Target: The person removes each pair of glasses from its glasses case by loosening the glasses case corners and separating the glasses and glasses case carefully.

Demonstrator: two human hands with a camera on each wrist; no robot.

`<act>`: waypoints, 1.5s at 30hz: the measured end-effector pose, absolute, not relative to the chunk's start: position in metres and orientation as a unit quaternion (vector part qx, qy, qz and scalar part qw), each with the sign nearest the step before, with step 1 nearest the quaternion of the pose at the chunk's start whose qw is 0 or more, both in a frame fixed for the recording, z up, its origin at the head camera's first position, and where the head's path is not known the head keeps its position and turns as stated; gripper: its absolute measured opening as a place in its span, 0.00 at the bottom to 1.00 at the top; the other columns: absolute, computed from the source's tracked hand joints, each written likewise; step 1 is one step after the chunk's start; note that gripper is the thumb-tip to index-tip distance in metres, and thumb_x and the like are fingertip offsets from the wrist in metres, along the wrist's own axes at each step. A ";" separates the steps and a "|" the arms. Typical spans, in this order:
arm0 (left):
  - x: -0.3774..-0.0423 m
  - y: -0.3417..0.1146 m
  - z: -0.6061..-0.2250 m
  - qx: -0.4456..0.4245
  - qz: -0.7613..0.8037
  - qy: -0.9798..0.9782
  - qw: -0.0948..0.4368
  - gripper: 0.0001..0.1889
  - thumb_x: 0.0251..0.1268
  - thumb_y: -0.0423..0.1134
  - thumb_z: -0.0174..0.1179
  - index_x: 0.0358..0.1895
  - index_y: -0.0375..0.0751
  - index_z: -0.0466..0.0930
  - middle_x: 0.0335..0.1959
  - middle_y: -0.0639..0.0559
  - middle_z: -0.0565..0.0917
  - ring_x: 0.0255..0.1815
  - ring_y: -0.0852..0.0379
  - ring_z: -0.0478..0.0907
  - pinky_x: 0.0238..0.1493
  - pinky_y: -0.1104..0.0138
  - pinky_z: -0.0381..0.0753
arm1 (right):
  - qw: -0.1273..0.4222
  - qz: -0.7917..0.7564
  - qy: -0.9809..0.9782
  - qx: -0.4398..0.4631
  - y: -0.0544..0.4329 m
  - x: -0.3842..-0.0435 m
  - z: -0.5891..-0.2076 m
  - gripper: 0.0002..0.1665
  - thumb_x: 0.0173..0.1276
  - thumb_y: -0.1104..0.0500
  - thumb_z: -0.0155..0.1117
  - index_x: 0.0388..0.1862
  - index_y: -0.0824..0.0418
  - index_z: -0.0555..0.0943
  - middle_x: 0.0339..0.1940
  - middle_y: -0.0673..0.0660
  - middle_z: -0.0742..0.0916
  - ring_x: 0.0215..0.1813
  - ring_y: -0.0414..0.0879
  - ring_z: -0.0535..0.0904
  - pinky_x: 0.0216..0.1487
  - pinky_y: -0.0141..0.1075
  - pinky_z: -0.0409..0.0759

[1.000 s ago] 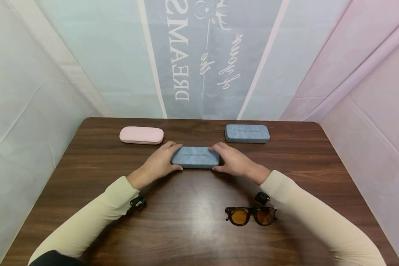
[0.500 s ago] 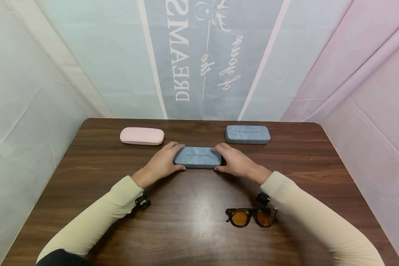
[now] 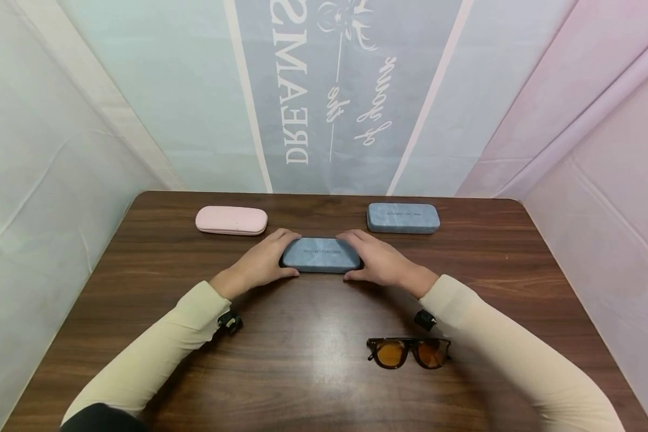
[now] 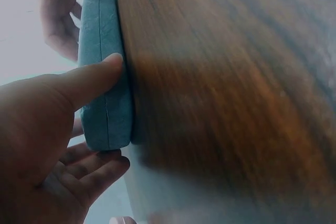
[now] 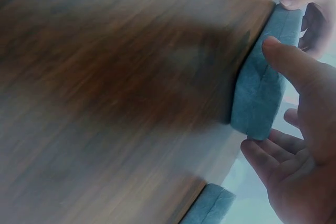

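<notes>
A blue glasses case (image 3: 321, 255), its lid closed, lies on the table in the middle of the head view. My left hand (image 3: 259, 264) grips its left end, the thumb on the near side and the fingers round the far side. At the other end my right hand (image 3: 378, 261) holds it the same way. In the left wrist view the left thumb presses the side of the case (image 4: 107, 35) across its seam. The right wrist view has the right thumb on the case (image 5: 260, 95) and the fingers at its end.
Behind on the left lies a pink glasses case (image 3: 231, 220), and on the right a second blue glasses case (image 3: 402, 218). Sunglasses with orange lenses (image 3: 408, 353) rest nearer, beside the right forearm. A fabric backdrop (image 3: 335, 174) stands at the far edge of the brown table (image 3: 302, 384).
Over the last second the left hand and the held case have shifted slightly to the right. Both hands have kept hold of its ends.
</notes>
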State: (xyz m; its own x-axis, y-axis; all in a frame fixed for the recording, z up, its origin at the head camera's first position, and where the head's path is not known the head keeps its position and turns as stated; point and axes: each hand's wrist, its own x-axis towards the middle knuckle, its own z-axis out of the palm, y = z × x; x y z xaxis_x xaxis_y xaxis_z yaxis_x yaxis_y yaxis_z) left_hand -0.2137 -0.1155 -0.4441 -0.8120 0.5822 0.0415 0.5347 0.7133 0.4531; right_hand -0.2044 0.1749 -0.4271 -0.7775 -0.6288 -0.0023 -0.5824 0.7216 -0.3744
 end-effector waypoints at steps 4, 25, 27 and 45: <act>-0.214 -0.115 -0.445 0.304 0.230 0.923 0.056 0.40 0.60 0.44 0.76 0.72 0.34 0.67 0.67 0.41 0.73 0.67 0.47 0.71 0.68 0.54 0.70 | 0.071 -0.161 0.927 -0.331 0.170 -0.205 -0.427 0.50 0.62 0.46 0.78 0.77 0.60 0.66 0.72 0.62 0.73 0.71 0.56 0.71 0.66 0.51 0.74; -0.217 -0.106 -0.440 0.285 0.234 0.926 0.078 0.38 0.57 0.41 0.77 0.67 0.35 0.66 0.60 0.39 0.74 0.59 0.47 0.73 0.62 0.55 0.74 | 0.093 -0.095 0.929 -0.346 0.169 -0.217 -0.415 0.46 0.61 0.48 0.79 0.73 0.63 0.72 0.67 0.64 0.79 0.67 0.57 0.76 0.63 0.50 0.76; -0.217 -0.106 -0.439 0.279 0.235 0.927 0.082 0.38 0.57 0.40 0.77 0.67 0.35 0.65 0.60 0.39 0.74 0.59 0.47 0.73 0.62 0.55 0.74 | 0.098 -0.092 0.928 -0.348 0.167 -0.220 -0.414 0.45 0.61 0.47 0.79 0.73 0.63 0.73 0.67 0.64 0.79 0.66 0.57 0.77 0.63 0.50 0.77; -0.219 -0.105 -0.438 0.260 0.229 0.933 0.095 0.40 0.57 0.42 0.78 0.68 0.36 0.64 0.59 0.38 0.74 0.58 0.46 0.72 0.61 0.54 0.74 | 0.158 -0.098 0.913 -0.363 0.164 -0.236 -0.400 0.43 0.62 0.49 0.79 0.72 0.63 0.74 0.68 0.62 0.80 0.67 0.58 0.76 0.65 0.53 0.75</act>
State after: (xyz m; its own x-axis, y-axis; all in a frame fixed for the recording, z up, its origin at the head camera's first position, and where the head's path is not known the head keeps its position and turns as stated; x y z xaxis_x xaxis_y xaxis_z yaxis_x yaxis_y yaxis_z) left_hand -0.2189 -0.1051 -0.4379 -0.8464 0.5294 -0.0579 0.4424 0.7595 0.4769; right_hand -0.2357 0.1639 -0.4000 -0.6865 -0.6937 -0.2178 -0.6316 0.7174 -0.2940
